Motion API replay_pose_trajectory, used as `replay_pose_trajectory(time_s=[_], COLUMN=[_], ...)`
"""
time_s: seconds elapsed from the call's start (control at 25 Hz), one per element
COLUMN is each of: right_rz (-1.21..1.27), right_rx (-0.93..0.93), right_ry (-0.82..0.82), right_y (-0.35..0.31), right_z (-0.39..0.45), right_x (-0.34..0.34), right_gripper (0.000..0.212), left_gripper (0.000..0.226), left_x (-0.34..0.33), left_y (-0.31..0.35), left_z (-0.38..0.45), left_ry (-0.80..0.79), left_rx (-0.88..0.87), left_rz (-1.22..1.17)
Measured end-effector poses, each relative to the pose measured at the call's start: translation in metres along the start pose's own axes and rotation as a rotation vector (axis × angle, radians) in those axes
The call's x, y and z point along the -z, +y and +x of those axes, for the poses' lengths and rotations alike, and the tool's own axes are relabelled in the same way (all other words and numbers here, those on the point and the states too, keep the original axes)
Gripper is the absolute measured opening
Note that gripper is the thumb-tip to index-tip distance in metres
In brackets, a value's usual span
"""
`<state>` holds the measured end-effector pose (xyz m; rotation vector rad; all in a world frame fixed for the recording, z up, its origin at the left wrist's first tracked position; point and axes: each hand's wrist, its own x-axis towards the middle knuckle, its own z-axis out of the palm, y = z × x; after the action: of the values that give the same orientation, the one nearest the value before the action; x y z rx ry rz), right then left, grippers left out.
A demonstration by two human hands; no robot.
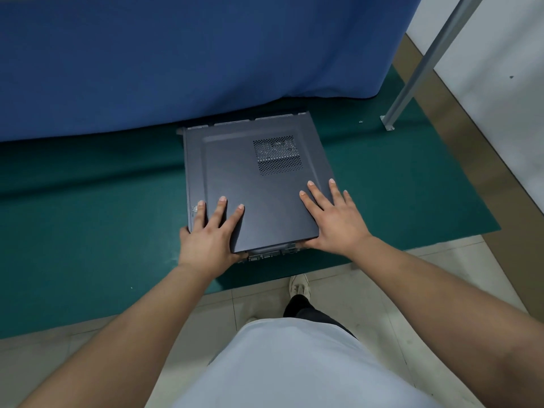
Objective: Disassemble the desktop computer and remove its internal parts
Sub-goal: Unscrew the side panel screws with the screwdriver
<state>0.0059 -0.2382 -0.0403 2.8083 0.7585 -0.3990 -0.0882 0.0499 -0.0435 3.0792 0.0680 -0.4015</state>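
The desktop computer (253,184) lies flat on its side on a green mat (88,201) spread over the tiled floor (338,290), its far end just under the hanging edge of a blue cloth (206,54), its near end facing the person. Both hands rest on the side panel, which is uppermost: the left hand (210,234) has its fingers spread flat on the near left corner with the thumb hooked over the left edge, and the right hand (332,219) lies with fingers straight and splayed on the near right corner, the thumb down at the near edge. Neither grip pinches anything; both press flat. My guess is that the panel is about to be slid or lifted off. If it is still screwed at the back, pushing would shove the whole case along the mat and under the cloth instead. If it comes free suddenly, the hands could slip onto the bare metal edges at the near end, which look sharp, or the panel could tip and drop. The case is the only container here and it is closed; through the vent grille (278,154) only dim shapes show, so I cannot tell what parts sit inside. A metal post (421,63) stands to the right, well apart.
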Motion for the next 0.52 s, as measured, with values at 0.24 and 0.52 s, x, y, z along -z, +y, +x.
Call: replay_pose_trajectory(time_s=[0.24, 0.52], right_rz=[0.127, 1.590], right_rx=[0.013, -0.306], right_ry=[0.051, 0.180], right_y=[0.005, 0.055], right_z=[-0.008, 0.002], right_x=[0.032, 0.080], right_gripper=[0.119, 0.075], left_gripper=[0.109, 0.104], left_x=[0.035, 0.075], left_y=[-0.014, -0.023], left_z=[0.002, 0.003], left_ry=[-0.047, 0.029], left_rx=[-0.036, -0.032], left_rz=[-0.147, -0.409])
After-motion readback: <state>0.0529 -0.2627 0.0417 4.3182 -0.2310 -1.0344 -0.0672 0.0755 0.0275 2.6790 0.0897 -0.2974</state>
